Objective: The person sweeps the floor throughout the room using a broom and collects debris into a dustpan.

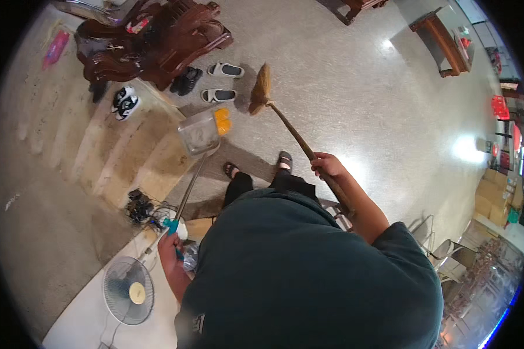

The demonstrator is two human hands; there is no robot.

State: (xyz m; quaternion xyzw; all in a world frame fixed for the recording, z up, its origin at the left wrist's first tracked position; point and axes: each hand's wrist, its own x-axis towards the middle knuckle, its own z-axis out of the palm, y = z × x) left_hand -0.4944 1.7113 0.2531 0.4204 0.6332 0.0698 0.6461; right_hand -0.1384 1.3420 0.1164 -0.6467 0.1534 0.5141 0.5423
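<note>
My right hand (pixel 327 166) is closed round the wooden handle of a broom (pixel 293 132). The broom's straw head (pixel 261 90) meets the floor ahead of my feet, beside the pale slides (pixel 218 95). In my left hand (pixel 169 254) is the teal grip of a long-handled dustpan (pixel 199 132). Its thin metal shaft (pixel 190 189) runs forward to a clear, boxy pan, which lies left of the broom head, apart from it. Orange slippers (pixel 222 121) sit right against the pan's far right side.
Carved dark wooden furniture (pixel 157 49) stands far left, with black shoes (pixel 186 80) and black-and-white sneakers (pixel 126 103) near it. Pale steps (pixel 108 148) lie left. Tangled cables (pixel 140 206) and a fan (pixel 128 291) are near my left arm. A folding chair (pixel 457 253) stands right.
</note>
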